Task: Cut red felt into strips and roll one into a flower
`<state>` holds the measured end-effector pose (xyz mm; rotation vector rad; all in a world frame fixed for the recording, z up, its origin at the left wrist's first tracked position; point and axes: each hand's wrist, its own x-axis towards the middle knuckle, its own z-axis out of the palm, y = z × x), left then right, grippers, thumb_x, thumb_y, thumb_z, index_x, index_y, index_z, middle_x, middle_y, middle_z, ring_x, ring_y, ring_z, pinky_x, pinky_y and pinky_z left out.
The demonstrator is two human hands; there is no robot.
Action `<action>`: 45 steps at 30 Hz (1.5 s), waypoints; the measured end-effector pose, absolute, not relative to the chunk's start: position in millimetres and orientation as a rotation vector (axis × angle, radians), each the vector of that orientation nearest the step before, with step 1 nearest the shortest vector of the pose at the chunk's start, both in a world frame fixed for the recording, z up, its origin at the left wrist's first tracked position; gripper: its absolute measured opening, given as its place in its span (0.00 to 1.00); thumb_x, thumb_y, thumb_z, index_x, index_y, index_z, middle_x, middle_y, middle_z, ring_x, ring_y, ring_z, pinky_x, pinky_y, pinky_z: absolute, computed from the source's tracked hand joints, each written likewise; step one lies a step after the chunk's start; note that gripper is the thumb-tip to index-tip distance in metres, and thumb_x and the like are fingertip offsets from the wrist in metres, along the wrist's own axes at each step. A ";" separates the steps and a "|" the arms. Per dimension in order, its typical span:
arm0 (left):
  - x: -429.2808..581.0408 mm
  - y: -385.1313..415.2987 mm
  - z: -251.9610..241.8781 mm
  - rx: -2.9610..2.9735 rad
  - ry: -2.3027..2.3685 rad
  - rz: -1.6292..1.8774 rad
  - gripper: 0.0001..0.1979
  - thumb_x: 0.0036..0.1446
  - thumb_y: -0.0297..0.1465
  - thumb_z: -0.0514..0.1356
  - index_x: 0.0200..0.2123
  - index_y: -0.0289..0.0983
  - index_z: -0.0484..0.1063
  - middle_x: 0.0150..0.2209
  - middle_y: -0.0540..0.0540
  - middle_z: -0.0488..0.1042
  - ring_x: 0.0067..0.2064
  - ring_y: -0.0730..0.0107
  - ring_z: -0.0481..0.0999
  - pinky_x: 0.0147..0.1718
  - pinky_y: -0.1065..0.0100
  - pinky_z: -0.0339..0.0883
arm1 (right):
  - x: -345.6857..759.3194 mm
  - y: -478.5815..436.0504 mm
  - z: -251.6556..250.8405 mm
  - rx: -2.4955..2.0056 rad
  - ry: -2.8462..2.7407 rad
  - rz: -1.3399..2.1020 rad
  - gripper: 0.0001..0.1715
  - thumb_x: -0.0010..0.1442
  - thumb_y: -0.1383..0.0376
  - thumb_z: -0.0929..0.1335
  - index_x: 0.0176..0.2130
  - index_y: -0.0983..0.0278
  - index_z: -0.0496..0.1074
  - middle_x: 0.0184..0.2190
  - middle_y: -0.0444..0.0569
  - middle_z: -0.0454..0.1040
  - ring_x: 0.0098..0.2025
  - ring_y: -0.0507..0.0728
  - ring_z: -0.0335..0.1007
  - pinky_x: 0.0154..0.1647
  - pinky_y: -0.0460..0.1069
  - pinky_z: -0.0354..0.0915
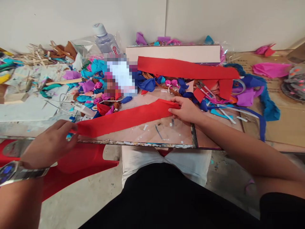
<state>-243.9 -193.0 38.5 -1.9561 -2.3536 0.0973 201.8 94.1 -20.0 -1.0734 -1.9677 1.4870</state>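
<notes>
A long red paper strip [124, 118] lies slanted across the low board [166, 136] in front of me. My left hand [51, 143], with a metal watch on the wrist, pinches the strip's lower left end at the board's front edge. My right hand [187, 109] holds the strip's upper right end with fingers closed on it. A second, wider red strip [186, 68] lies further back, against a long pale box [173, 53].
Crumpled blue, pink, purple and turquoise paper pieces [95, 86] litter the board. Scissors [205, 90] rest right of my right hand. A plastic bottle [105, 39] stands at the back. Wooden sticks [38, 55] pile up at far left. Red sheets [78, 162] lie on the floor.
</notes>
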 end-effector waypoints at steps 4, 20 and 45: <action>-223.9 -186.2 40.9 -1.831 -2.318 0.116 0.11 0.71 0.44 0.51 0.47 0.50 0.69 0.49 0.48 0.73 0.41 0.54 0.77 0.31 0.62 0.57 | 209.5 101.9 -16.5 -1.039 -1.966 1.420 0.16 0.56 0.65 0.75 0.46 0.61 0.77 0.27 0.43 0.79 0.23 0.56 0.76 0.24 0.49 0.68; -180.3 -179.3 42.0 -1.789 -2.265 0.046 0.19 0.73 0.43 0.52 0.63 0.54 0.69 0.60 0.46 0.77 0.36 0.57 0.81 0.27 0.60 0.62 | 226.9 126.9 -16.3 -1.118 -1.896 1.223 0.20 0.54 0.65 0.76 0.48 0.61 0.79 0.20 0.42 0.76 0.17 0.58 0.71 0.17 0.50 0.62; -21.2 115.3 23.5 -3.564 -1.554 -0.406 0.13 0.58 0.42 0.68 0.37 0.39 0.82 0.32 0.48 0.81 0.29 0.69 0.75 0.29 0.68 0.62 | 229.2 126.9 -18.5 -0.803 -2.235 1.287 0.14 0.51 0.64 0.74 0.40 0.61 0.76 0.36 0.44 0.82 0.36 0.58 0.75 0.37 0.50 0.69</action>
